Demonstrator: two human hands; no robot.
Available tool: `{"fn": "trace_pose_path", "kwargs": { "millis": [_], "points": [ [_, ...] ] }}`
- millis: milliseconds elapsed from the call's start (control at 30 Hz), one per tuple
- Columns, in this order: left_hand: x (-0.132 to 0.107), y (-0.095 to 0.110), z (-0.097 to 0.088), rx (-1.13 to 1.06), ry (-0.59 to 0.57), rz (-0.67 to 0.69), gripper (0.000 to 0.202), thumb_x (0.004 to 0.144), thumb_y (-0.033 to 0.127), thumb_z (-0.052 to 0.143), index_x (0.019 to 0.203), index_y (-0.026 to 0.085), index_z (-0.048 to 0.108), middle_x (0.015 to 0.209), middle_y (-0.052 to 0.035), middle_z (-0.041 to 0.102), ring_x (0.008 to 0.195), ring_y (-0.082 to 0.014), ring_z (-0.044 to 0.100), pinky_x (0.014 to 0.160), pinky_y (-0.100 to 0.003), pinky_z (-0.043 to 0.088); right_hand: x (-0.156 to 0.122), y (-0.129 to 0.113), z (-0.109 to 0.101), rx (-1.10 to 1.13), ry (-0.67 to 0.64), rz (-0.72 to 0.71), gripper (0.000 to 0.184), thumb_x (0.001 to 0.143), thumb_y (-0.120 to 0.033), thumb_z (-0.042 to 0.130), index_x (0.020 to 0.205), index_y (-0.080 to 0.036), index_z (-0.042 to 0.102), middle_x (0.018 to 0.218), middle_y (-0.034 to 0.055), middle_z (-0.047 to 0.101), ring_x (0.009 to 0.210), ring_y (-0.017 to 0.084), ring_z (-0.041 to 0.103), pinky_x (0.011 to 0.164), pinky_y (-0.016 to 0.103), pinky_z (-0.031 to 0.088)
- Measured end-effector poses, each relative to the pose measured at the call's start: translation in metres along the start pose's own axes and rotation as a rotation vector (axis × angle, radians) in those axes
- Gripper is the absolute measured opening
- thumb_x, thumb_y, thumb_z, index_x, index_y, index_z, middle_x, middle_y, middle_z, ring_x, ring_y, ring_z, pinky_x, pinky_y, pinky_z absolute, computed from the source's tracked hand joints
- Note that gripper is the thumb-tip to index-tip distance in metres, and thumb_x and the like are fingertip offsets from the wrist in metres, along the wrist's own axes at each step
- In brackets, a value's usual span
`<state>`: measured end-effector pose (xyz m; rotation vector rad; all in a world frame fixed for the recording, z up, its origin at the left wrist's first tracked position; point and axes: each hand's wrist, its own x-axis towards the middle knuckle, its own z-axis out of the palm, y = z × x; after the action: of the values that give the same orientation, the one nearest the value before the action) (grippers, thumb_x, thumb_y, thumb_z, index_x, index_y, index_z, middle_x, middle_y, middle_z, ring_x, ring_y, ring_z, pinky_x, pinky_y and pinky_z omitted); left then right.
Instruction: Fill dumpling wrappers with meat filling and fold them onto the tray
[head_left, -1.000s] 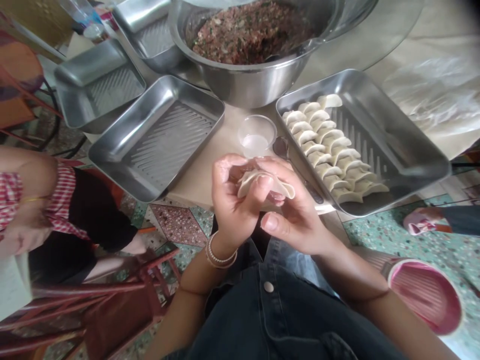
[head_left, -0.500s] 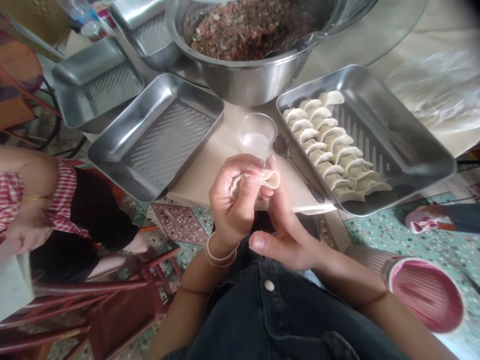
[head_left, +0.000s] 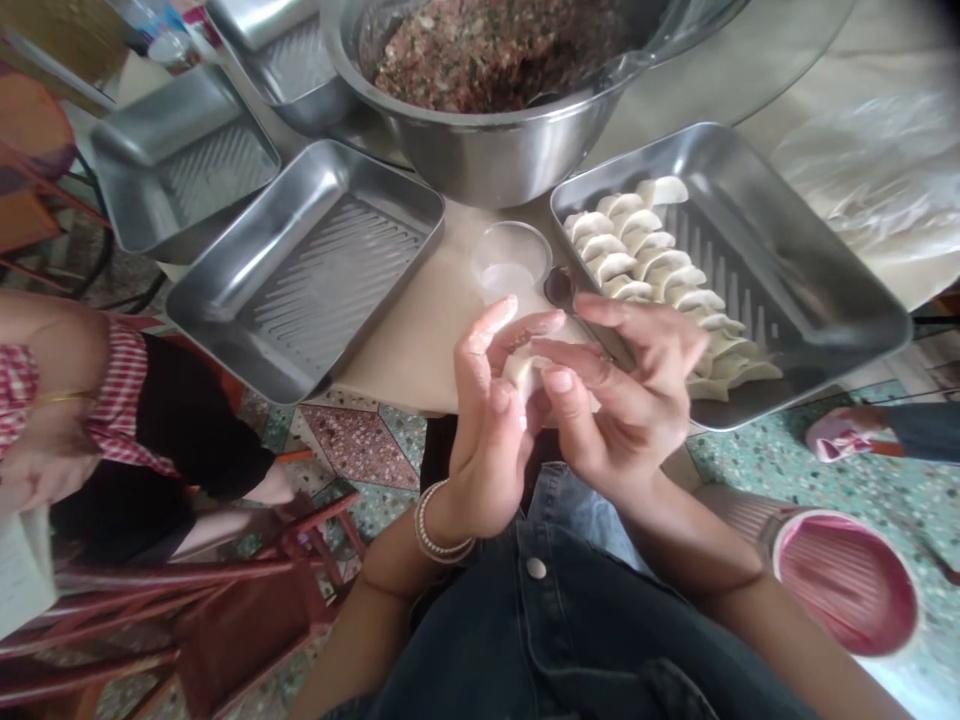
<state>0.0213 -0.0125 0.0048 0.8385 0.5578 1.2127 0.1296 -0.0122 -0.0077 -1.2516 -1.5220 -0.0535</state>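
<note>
Between my two hands, above the table's front edge, is a pale folded dumpling point(head_left: 525, 370), partly covered by fingers. My left hand point(head_left: 487, 430) grips it with the thumb in front and the fingers behind. From the other side my right hand point(head_left: 630, 390) pinches its edge between thumb and forefinger, the other fingers spread. Several finished dumplings point(head_left: 645, 245) lie in overlapping rows in a metal tray point(head_left: 825, 270) to the right. Just beyond my hands stands a small clear bowl point(head_left: 512, 250) of whitish liquid, with a spoon point(head_left: 559, 287) beside it, partly hidden by my right hand.
A large steel bowl point(head_left: 495, 160) of minced filling point(head_left: 480, 55) stands at the back. Bare metal trays point(head_left: 322, 290) lie to the left. Another person's arm point(head_left: 52, 350) is at far left, near a red chair point(head_left: 247, 640). A pink-lined bin point(head_left: 847, 585) stands at lower right.
My right hand has turned and risen to the right, its thumb now pressing the dumpling's edge. My left fingers have opened out upward, and the dumpling has tilted more upright.
</note>
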Motion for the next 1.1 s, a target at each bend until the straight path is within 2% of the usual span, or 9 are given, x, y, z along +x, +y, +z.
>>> {"fn": "trace_pose_path", "kwargs": {
  "millis": [100, 200, 300, 400, 500, 667, 867, 1000, 1100],
  "points": [
    [0.002, 0.003, 0.002, -0.161, -0.01, -0.219, 0.036, 0.096, 0.048, 0.036, 0.126, 0.033, 0.049, 0.133, 0.0001, 0.058, 0.13, -0.0226, 0.05, 0.1, -0.039, 0.052, 0.0, 0.0, -0.001, -0.046, 0.062, -0.029, 0.014, 0.086, -0.022, 0.061, 0.095, -0.028, 0.07, 0.096, 0.0001, 0.064, 0.104, 0.023, 0.05, 0.093, 0.043, 0.044],
    [0.01, 0.004, 0.0, -0.222, 0.0, -0.361, 0.041, 0.098, 0.044, 0.026, 0.116, 0.023, 0.057, 0.123, -0.0038, 0.065, 0.131, -0.0235, 0.05, 0.101, -0.041, 0.051, 0.001, 0.002, -0.002, -0.095, -0.065, -0.003, 0.016, 0.087, -0.026, 0.061, 0.101, -0.028, 0.069, 0.109, 0.0027, 0.062, 0.112, 0.025, 0.05, 0.097, 0.045, 0.043],
    [0.015, 0.006, -0.003, -0.21, 0.011, -0.33, 0.041, 0.098, 0.039, 0.026, 0.113, 0.023, 0.059, 0.12, -0.0026, 0.067, 0.128, -0.0218, 0.053, 0.098, -0.037, 0.053, -0.001, 0.005, -0.005, -0.057, -0.086, -0.034, 0.022, 0.086, -0.029, 0.064, 0.107, -0.026, 0.068, 0.121, 0.0064, 0.059, 0.116, 0.027, 0.051, 0.097, 0.047, 0.045],
    [0.012, 0.011, -0.004, -0.188, -0.011, -0.29, 0.038, 0.099, 0.036, 0.027, 0.113, 0.025, 0.06, 0.118, -0.0009, 0.069, 0.122, -0.0195, 0.059, 0.095, -0.034, 0.055, -0.004, 0.008, -0.012, -0.061, -0.011, -0.087, 0.017, 0.082, -0.024, 0.068, 0.098, -0.027, 0.07, 0.104, 0.0052, 0.064, 0.106, 0.026, 0.052, 0.088, 0.044, 0.047],
    [0.008, 0.018, -0.006, -0.157, -0.084, -0.262, 0.038, 0.1, 0.032, 0.026, 0.114, 0.028, 0.061, 0.121, 0.0012, 0.068, 0.12, -0.0175, 0.06, 0.098, -0.033, 0.054, -0.002, 0.008, -0.02, -0.091, -0.024, -0.099, 0.014, 0.08, -0.025, 0.071, 0.093, -0.029, 0.071, 0.095, 0.005, 0.063, 0.102, 0.026, 0.05, 0.087, 0.045, 0.046],
    [0.003, 0.027, -0.01, -0.127, -0.175, -0.303, 0.034, 0.098, 0.031, 0.034, 0.12, 0.029, 0.06, 0.127, 0.0009, 0.063, 0.125, -0.0209, 0.056, 0.104, -0.039, 0.05, 0.011, 0.013, -0.028, -0.032, -0.187, -0.245, 0.032, 0.078, -0.03, 0.072, 0.11, -0.031, 0.067, 0.121, 0.0053, 0.054, 0.111, 0.028, 0.049, 0.089, 0.045, 0.047],
    [0.001, 0.032, -0.011, -0.349, -0.286, -0.478, 0.039, 0.097, 0.04, 0.033, 0.123, 0.025, 0.058, 0.124, -0.0005, 0.063, 0.131, -0.0203, 0.049, 0.117, -0.04, 0.035, 0.024, 0.025, -0.039, -0.062, -0.245, -0.453, 0.022, 0.087, -0.031, 0.062, 0.104, -0.042, 0.068, 0.101, 0.0001, 0.061, 0.102, 0.022, 0.048, 0.085, 0.038, 0.042],
    [0.005, 0.029, -0.007, -0.363, -0.27, -0.523, 0.041, 0.096, 0.043, 0.032, 0.12, 0.024, 0.059, 0.121, -0.0032, 0.064, 0.132, -0.0232, 0.047, 0.111, -0.045, 0.04, 0.037, 0.022, -0.047, -0.109, -0.479, -0.56, 0.027, 0.085, -0.03, 0.067, 0.107, -0.045, 0.064, 0.116, -0.0069, 0.061, 0.111, 0.018, 0.049, 0.089, 0.037, 0.038],
    [0.006, 0.026, -0.003, -0.375, -0.246, -0.561, 0.039, 0.095, 0.041, 0.035, 0.116, 0.021, 0.061, 0.116, -0.0056, 0.065, 0.129, -0.025, 0.05, 0.107, -0.046, 0.044, 0.045, 0.02, -0.05, -0.084, -0.643, -0.653, 0.019, 0.091, -0.027, 0.058, 0.105, -0.04, 0.064, 0.119, -0.0097, 0.062, 0.114, 0.015, 0.05, 0.091, 0.039, 0.034]
  ]
}}
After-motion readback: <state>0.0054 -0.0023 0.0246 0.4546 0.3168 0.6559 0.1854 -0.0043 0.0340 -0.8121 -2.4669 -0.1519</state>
